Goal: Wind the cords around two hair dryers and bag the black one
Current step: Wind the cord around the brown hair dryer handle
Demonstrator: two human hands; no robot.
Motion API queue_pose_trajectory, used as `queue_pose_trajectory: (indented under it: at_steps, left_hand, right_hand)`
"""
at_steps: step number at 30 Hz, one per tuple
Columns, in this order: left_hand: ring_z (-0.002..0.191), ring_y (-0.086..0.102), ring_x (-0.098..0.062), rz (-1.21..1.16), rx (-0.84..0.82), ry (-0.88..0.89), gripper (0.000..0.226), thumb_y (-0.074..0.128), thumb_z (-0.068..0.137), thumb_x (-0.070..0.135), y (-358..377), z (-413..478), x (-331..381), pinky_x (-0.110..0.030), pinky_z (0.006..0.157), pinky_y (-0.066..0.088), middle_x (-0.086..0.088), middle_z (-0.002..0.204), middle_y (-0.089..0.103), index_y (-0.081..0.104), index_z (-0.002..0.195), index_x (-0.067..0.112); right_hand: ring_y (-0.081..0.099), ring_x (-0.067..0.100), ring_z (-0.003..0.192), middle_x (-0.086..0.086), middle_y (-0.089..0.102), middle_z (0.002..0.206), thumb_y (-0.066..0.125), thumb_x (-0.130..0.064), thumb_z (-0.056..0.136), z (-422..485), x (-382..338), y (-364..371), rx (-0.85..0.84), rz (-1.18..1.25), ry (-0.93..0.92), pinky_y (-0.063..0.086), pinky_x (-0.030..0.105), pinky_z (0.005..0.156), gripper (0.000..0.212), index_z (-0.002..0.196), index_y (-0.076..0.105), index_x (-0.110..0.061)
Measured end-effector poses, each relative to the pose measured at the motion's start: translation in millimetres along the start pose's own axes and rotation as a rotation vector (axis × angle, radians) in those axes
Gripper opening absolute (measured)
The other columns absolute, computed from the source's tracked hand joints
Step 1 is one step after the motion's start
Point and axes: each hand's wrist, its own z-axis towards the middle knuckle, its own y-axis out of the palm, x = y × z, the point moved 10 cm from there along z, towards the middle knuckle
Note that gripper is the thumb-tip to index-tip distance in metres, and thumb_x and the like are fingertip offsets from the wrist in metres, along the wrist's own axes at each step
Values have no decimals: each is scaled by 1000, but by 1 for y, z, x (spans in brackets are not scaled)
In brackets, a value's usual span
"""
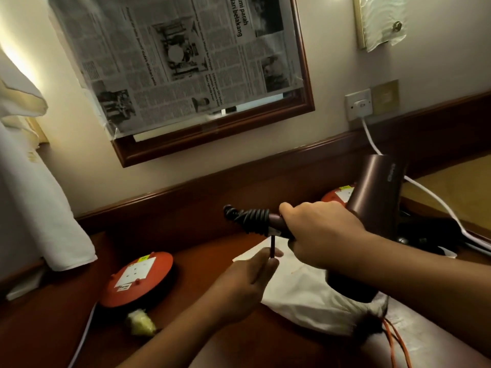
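Cord-winding | right hand (321, 229) clamped on handle of glossy maroon-brown plastic hair dryer (377, 192), held aloft, handle level, pointing left | left hand (247, 277) pinches black rubber cord (252, 217) tail directly beneath coils

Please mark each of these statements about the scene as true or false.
1. The right hand grips the brown hair dryer by its handle. True.
2. The left hand pinches the cord just below the handle. True.
3. The cord hangs fully unwound. False: several turns are wound round the handle.
4. The mirror is uncovered. False: a newspaper covers most of it.
5. The wall socket is unused. False: a white plug sits in it.
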Motion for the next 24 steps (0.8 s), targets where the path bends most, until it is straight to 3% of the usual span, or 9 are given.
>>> queue_pose_trajectory:
  at_steps: [4, 6, 9, 11, 14, 17, 19, 22, 24]
  left_hand:
    - [83, 61, -7, 365, 141, 212, 36, 36, 98, 58, -34, -12, 36, -39, 71, 53, 11, 94, 67, 57, 116, 35]
    - [80, 60, -5, 449, 248, 312, 32, 44, 96, 55, -58, -11, 46, -37, 66, 54, 14, 93, 66, 64, 107, 33]
    - [73, 63, -6, 377, 295, 450, 15, 71, 87, 44, -81, -8, 60, -32, 59, 55, 15, 83, 66, 70, 92, 30]
    - [76, 68, -10, 210, 230, 468, 16, 85, 78, 29, -89, 2, 57, -30, 63, 57, 12, 81, 69, 73, 86, 24]
    - [83, 72, -16, -158, 61, 345, 10, 83, 80, 12, -87, 16, 40, -27, 73, 57, -2, 85, 75, 78, 88, 11]
    - [83, 72, -22, -582, -78, 201, 16, 77, 82, 14, -70, 23, 18, -32, 77, 58, -14, 87, 75, 77, 91, 1]
    - [75, 73, -21, -778, -133, 123, 24, 75, 81, 22, -55, 24, 9, -29, 69, 59, -14, 84, 75, 75, 90, 0]
    - [60, 62, -11, -651, -20, -16, 16, 64, 95, 10, -34, 18, -9, -16, 58, 50, 7, 63, 69, 66, 81, 3]
    - [58, 53, -13, -549, 7, -99, 32, 56, 101, 29, -11, 9, -12, -23, 61, 46, 6, 58, 62, 60, 76, 11]
  right_hand:
    - [52, 18, 66, -8, 42, 74, 60, -23, 90, 5, 6, 21, -76, -92, 37, 40, 32, 57, 28, 116, 50, -23]
    - [51, 19, 68, -7, 44, 78, 59, -22, 90, 2, -1, 30, -107, -96, 4, 39, 33, 59, 26, 115, 51, -22]
    - [59, 22, 74, -5, 55, 83, 58, -19, 90, -8, -20, 39, -136, -61, -67, 45, 35, 62, 20, 109, 53, -23]
    - [55, 24, 68, -4, 52, 77, 55, -16, 89, -15, -32, 37, -121, -78, -144, 38, 32, 54, 19, 106, 53, -23]
    - [45, 24, 59, -2, 58, 78, 53, -17, 87, -23, -41, 19, -50, -130, -243, 23, 30, 46, 17, 103, 52, -22]
    - [49, 20, 50, -3, 60, 69, 60, -21, 81, -31, -45, 1, 30, -130, -349, 27, 26, 41, 15, 95, 55, -23]
    - [52, 19, 46, -5, 60, 65, 64, -24, 77, -35, -44, -9, 48, -100, -364, 36, 26, 39, 17, 93, 56, -24]
    - [60, 21, 61, -5, 62, 77, 59, -33, 84, -31, -38, -20, 46, -75, -284, 52, 36, 55, 21, 103, 50, -27]
    - [61, 21, 66, -6, 62, 81, 57, -37, 86, -27, -29, -23, 69, -34, -215, 54, 39, 62, 22, 104, 47, -29]
